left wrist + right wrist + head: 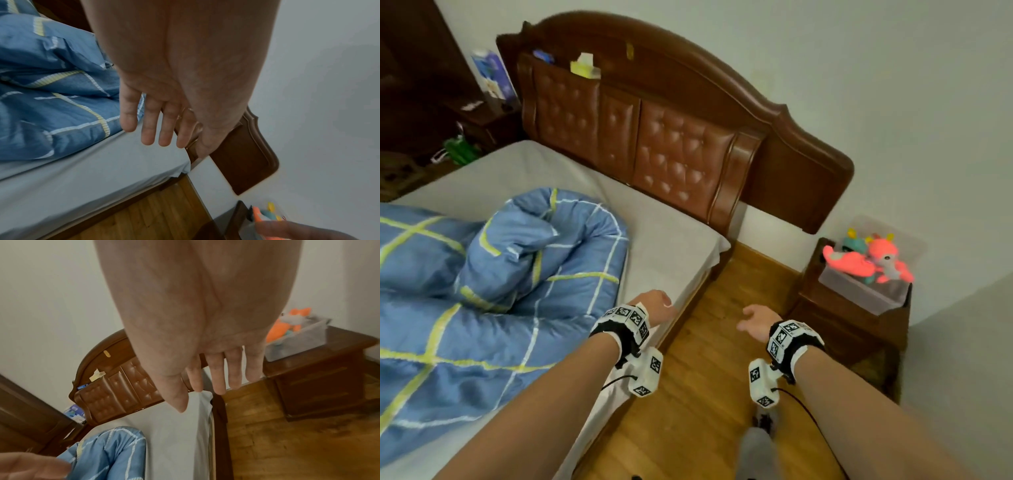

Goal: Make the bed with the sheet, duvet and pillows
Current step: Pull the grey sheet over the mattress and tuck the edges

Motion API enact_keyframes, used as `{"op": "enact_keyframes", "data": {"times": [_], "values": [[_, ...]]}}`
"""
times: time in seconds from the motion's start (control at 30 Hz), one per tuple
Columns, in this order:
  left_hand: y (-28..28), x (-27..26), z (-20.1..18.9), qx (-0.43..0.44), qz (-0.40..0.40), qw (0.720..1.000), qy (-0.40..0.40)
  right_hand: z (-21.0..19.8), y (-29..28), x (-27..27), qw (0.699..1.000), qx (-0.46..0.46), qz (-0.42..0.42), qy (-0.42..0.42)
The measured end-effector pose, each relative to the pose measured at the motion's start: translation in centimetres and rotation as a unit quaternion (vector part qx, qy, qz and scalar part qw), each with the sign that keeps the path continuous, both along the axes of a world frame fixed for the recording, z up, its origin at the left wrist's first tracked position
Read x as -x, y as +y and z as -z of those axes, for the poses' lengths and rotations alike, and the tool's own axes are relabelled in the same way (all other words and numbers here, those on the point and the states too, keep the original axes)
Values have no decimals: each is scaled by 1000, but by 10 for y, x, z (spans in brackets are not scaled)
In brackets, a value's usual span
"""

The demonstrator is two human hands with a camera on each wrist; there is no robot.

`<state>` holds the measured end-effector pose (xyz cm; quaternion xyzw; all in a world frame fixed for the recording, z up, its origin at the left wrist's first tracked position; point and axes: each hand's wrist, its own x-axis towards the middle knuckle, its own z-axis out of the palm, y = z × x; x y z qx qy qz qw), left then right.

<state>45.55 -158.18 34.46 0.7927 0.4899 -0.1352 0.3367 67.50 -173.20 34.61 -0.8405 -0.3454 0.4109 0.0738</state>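
Note:
A grey sheet (661, 236) covers the mattress up to the brown padded headboard (654, 137). A blue duvet (493, 284) with yellow and white lines lies bunched on the bed's left part. My left hand (659, 305) hovers over the bed's right edge, fingers straight and empty; in the left wrist view the left hand (160, 129) hangs above the sheet (92, 170) beside the duvet (51, 97). My right hand (755, 322) is over the wooden floor, open and empty; the right wrist view shows the right hand (216, 379) with fingers spread. No pillow is in view.
A dark nightstand (859, 325) at the right carries a clear box with pink plush toys (869, 260). Wooden floor (705, 394) runs between the bed and the nightstand. Another nightstand with a blue carton (491, 73) stands far left. A tissue pack (585, 66) sits on the headboard.

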Motion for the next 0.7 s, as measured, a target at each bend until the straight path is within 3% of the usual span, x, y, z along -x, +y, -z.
{"op": "enact_keyframes", "data": {"times": [0.3, 0.47, 0.7], "values": [[93, -151, 46, -17, -159, 986, 46, 46, 189, -198, 988, 35, -144, -31], [151, -204, 67, 2, -185, 979, 86, 66, 277, -247, 967, 83, -233, -54], [238, -259, 153, 50, -196, 972, 116, 135, 380, -292, 958, 123, -258, -31]]}}
